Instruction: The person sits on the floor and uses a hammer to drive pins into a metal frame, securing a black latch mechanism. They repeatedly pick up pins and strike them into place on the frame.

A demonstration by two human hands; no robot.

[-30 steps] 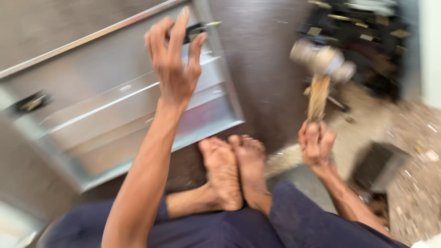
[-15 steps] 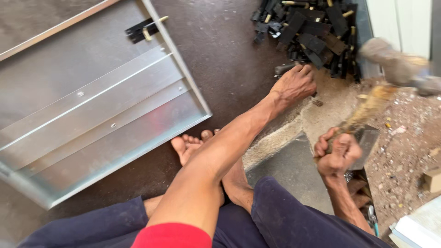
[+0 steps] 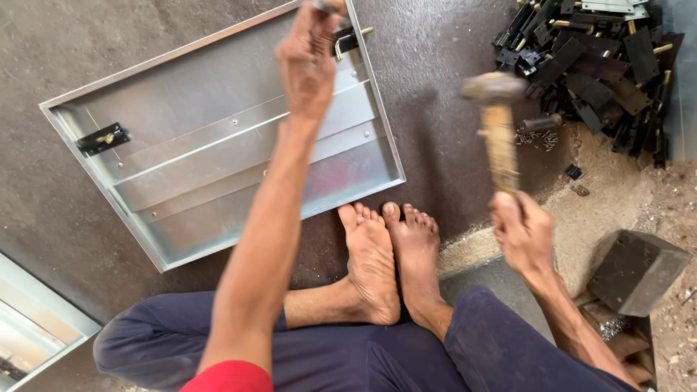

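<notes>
A galvanised sheet-metal panel with raised edges lies on the dark floor in front of my bare feet. My left hand reaches over it to the far right corner, fingers pinched on a small metal piece beside a black latch with a brass bolt. A second black latch is fixed at the panel's left edge. My right hand grips the wooden handle of a hammer, raised upright to the right of the panel, with its head blurred.
A heap of black latches with brass bolts lies at the far right, with small loose fasteners below it. A dark metal block stands near my right knee. Another metal panel's corner shows at bottom left.
My left hand went from the panel over to the heap at the right, then back to the panel's corner latch. The hammer moved left, closer to the panel.
</notes>
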